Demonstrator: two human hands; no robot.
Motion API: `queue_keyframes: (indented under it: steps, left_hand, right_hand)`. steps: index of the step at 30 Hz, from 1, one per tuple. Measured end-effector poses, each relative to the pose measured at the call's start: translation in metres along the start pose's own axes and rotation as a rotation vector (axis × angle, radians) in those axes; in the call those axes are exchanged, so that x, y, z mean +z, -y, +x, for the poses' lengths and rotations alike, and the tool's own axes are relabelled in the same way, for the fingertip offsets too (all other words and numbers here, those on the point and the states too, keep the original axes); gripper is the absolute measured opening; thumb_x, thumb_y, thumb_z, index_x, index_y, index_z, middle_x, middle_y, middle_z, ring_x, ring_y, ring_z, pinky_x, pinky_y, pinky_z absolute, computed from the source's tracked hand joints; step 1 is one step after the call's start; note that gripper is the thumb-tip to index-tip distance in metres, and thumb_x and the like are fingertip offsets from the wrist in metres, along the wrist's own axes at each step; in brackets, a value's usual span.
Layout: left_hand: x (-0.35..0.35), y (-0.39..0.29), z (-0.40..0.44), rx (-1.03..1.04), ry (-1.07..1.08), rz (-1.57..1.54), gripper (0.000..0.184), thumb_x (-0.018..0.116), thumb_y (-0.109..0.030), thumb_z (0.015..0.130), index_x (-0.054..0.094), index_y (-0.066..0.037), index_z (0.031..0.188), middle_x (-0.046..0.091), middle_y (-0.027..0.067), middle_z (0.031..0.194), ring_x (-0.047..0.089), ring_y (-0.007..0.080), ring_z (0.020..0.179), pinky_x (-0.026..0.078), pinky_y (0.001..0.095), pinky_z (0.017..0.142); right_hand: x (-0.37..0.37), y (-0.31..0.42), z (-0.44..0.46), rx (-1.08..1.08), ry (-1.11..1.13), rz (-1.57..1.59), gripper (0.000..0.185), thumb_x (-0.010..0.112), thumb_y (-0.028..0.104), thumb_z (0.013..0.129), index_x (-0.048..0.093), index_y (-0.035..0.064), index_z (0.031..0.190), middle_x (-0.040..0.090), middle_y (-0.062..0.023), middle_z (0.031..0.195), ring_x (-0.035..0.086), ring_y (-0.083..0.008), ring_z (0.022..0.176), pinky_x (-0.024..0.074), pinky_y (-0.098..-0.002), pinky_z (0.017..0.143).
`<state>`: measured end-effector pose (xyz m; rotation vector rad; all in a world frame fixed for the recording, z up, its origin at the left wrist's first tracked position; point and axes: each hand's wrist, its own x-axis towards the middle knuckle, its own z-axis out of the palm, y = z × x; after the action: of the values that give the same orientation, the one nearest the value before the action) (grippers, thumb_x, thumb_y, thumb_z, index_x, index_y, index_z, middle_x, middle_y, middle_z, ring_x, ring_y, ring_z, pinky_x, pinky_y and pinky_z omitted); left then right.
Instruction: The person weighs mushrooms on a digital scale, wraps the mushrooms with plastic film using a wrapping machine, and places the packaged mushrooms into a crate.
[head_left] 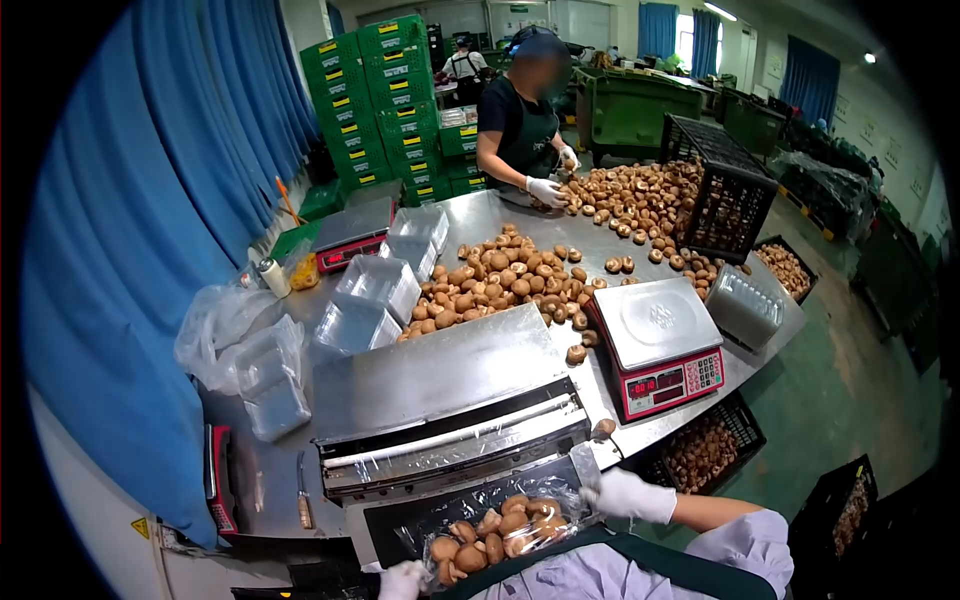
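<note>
Close to my body, a tray's worth of brown mushrooms (497, 540) lies under shiny cling film (566, 482) on the dark plate of a film wrapping machine (440, 370). My right hand (632, 497), in a white glove, is closed at the film's right edge, beside the machine's corner. At the left end of the mushrooms is my left hand (403, 580), also gloved, its fingers closed on the film and partly cut off by the frame's bottom. The tray under the mushrooms is hidden.
Loose mushrooms (500, 280) are heaped mid-table. A red scale (655, 335) stands right; clear trays (378, 290) and a knife (304, 500) lie left. Opposite, a co-worker (525, 130) handles mushrooms near a tipped black crate (725, 190). Green crates (370, 110) are stacked behind.
</note>
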<state>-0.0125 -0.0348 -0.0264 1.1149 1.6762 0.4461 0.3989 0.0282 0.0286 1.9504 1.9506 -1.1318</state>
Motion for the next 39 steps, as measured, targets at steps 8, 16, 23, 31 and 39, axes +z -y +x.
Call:
queue_keyframes:
  steps: [8, 16, 23, 31, 39]
  left_hand:
    - [0.074, -0.062, 0.017, 0.261, 0.264, -0.375, 0.02, 0.054, -0.018, 0.09, 0.061, 0.0, 0.087, 0.062, 0.0062, 0.077, 0.059, 0.0121, 0.067, 0.048, 0.0252, 0.059]
    - [0.088, -0.102, 0.029, 0.42, 0.342, -0.505, 0.018, 0.055, -0.017, 0.089, 0.061, 0.001, 0.09, 0.062, 0.0068, 0.082, 0.06, 0.0121, 0.072, 0.049, 0.025, 0.061]
    - [0.092, -0.12, 0.029, 0.539, 0.383, -0.6, 0.018, 0.055, -0.015, 0.089, 0.061, 0.001, 0.094, 0.062, 0.0074, 0.087, 0.06, 0.0121, 0.076, 0.05, 0.0247, 0.063]
    - [0.1, -0.117, -0.004, 0.713, 0.401, -0.497, 0.018, 0.055, -0.014, 0.088, 0.061, 0.001, 0.097, 0.063, 0.008, 0.092, 0.06, 0.0121, 0.082, 0.05, 0.0245, 0.065]
    - [-0.006, -0.092, -0.048, 0.239, 0.152, -0.863, 0.043, 0.045, -0.042, 0.096, 0.059, -0.004, 0.108, 0.063, 0.0071, 0.099, 0.065, 0.0174, 0.077, 0.054, 0.0284, 0.067]
  right_hand:
    - [0.081, 0.016, 0.034, -0.278, 0.121, 1.696, 0.03, 0.05, 0.024, 0.096, 0.058, 0.0014, 0.114, 0.061, -0.0068, 0.108, 0.058, -0.0115, 0.095, 0.0489, -0.0297, 0.083]
    - [0.039, 0.049, 0.007, -0.545, 0.46, 1.512, 0.027, 0.056, 0.015, 0.091, 0.057, 0.0008, 0.113, 0.061, -0.0071, 0.105, 0.057, -0.0157, 0.1, 0.0484, -0.0286, 0.085]
    - [-0.05, 0.046, 0.007, -0.643, -0.031, 1.544, 0.037, 0.05, 0.033, 0.092, 0.065, -0.0004, 0.091, 0.062, -0.0107, 0.091, 0.059, -0.0202, 0.086, 0.0472, -0.0358, 0.087]
    - [-0.037, 0.138, -0.019, -0.556, 1.163, 1.422, 0.042, 0.054, 0.034, 0.085, 0.065, -0.0038, 0.099, 0.052, -0.0287, 0.124, 0.063, -0.0275, 0.078, 0.0511, -0.0364, 0.078]
    - [-0.005, 0.143, 0.005, -0.276, 0.98, 0.912, 0.061, 0.026, 0.048, 0.093, 0.057, -0.003, 0.107, 0.055, -0.0079, 0.079, 0.05, -0.016, 0.063, 0.0383, -0.0246, 0.06]
